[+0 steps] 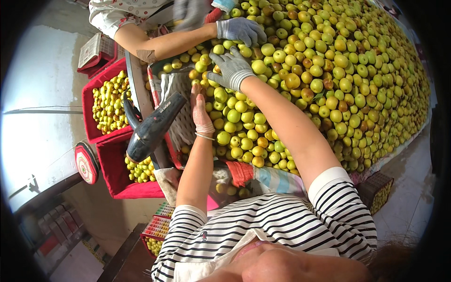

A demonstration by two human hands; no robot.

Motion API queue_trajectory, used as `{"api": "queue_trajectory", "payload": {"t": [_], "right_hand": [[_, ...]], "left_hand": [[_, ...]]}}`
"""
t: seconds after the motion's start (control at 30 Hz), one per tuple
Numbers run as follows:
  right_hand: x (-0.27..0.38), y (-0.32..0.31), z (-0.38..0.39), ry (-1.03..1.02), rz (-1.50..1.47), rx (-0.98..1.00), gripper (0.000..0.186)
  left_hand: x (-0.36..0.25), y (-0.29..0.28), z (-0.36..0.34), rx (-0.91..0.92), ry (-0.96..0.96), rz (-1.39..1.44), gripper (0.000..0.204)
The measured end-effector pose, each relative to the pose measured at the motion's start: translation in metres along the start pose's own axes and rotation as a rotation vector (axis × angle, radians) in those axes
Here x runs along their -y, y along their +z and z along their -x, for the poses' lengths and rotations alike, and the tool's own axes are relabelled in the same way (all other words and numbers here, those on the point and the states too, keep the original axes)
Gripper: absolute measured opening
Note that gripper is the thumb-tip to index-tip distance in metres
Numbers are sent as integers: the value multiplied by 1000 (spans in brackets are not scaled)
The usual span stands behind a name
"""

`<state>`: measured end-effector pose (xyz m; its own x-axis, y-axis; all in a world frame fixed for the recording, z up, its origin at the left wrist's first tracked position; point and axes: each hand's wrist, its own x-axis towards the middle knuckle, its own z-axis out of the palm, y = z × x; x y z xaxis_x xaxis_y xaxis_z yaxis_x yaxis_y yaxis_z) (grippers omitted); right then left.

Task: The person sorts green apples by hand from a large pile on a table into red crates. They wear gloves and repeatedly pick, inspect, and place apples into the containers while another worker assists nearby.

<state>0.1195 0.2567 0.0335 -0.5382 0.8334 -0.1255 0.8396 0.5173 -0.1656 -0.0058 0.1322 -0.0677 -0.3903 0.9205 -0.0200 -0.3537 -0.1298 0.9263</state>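
Note:
A large heap of round yellow-green fruits, apparently jujubes (324, 70), some with brown patches, spreads before me. My left hand (201, 113), in a pink-and-white glove, is held flat and edge-on at the heap's left side, fingers straight, beside a pale slatted strip (176, 96). My right hand (231, 70) wears a grey glove and rests on the fruits with its fingers spread. Neither hand grips a fruit that I can see. Just beyond, another person's gloved hand (240, 31) lies on the heap; their other hand is blurred.
A dark hair dryer (157, 124) sits left of my left hand, above the rim. Farther left stand a red-lined crate of fruits (87, 110) and another red-lined crate (110, 181). Low on the left is a round patterned stool (86, 163); a brown basket (376, 188) stands at right.

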Motion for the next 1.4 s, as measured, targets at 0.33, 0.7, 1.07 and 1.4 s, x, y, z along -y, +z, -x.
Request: {"api": "queue_trajectory", "payload": {"t": [0.33, 0.7, 1.07, 1.4], "right_hand": [[35, 28, -7, 31, -112, -102, 61], [36, 37, 48, -138, 11, -98, 77], [40, 35, 133, -129, -70, -203, 78], [44, 37, 206, -168, -116, -155, 63]], "left_hand": [[12, -6, -1, -40, -23, 61, 55], [-1, 1, 1, -37, -54, 8, 59], [2, -3, 0, -35, -29, 72, 67], [-12, 8, 6, -86, -89, 157, 71]]}}
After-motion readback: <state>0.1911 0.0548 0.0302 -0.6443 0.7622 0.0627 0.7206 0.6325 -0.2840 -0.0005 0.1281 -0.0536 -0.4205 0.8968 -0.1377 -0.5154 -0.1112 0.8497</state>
